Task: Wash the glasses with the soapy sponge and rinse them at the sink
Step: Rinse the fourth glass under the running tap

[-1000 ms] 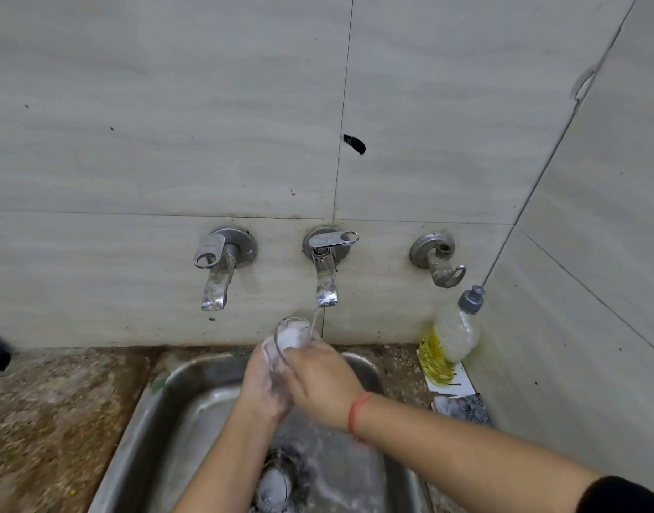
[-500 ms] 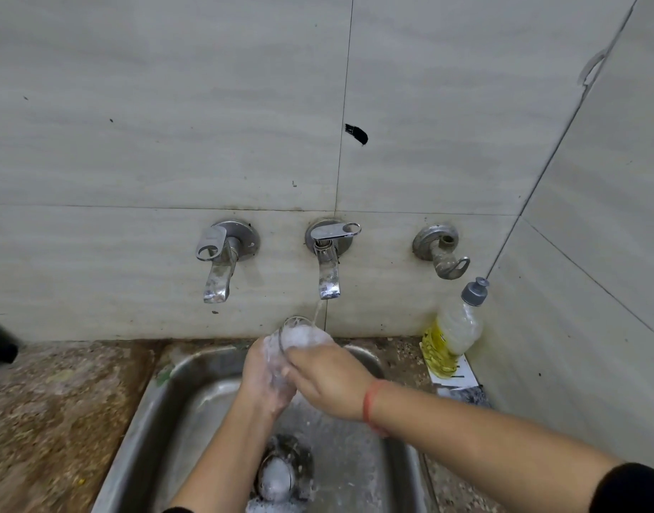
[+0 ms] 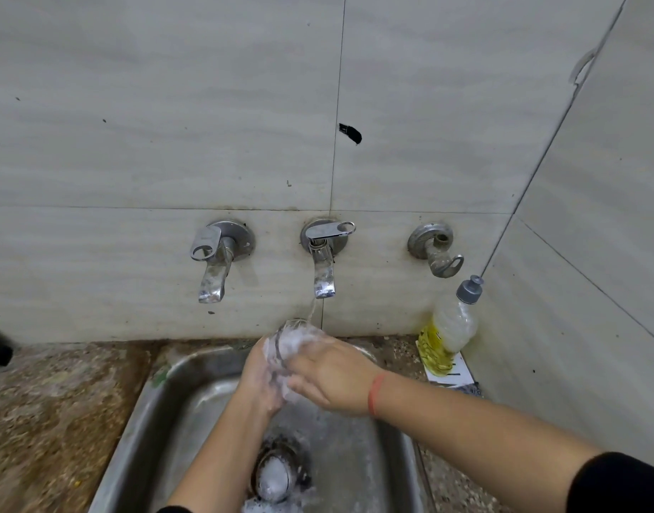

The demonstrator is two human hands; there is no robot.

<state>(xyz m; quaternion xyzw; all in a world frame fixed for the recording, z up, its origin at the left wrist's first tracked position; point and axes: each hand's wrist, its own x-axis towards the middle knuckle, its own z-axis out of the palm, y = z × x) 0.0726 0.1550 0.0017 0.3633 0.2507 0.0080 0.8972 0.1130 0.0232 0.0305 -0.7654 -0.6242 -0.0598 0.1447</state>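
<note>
In the head view, a clear drinking glass (image 3: 294,340) coated in white foam is held above the back of the stainless steel sink (image 3: 147,420), its rim tilted up towards the wall and just under the thin stream of water (image 3: 312,309) falling from the middle chrome wall tap (image 3: 323,268). The left hand (image 3: 260,379) wraps round the glass from the left, suds on its fingers; the right hand (image 3: 329,379), with a red thread band (image 3: 375,394) at the wrist, curls over the glass from the right, so both hands grasp it together. The step looks like rinsing the lather off. The glass is likely light, stiff and brittle, and with soap on both it and the skin it should be very slippery. The steel basin below would be an unkind landing. The safest hold seems to be round the body with the whole palm, not a pinch at the thin rim, turning it slowly under the water. Foam gathers over the round drain (image 3: 277,472) at the basin's bottom. A plastic bottle of yellow liquid with a grey cap (image 3: 447,335) leans in the corner on the speckled stone counter (image 3: 51,409), well apart from the hands.
</note>
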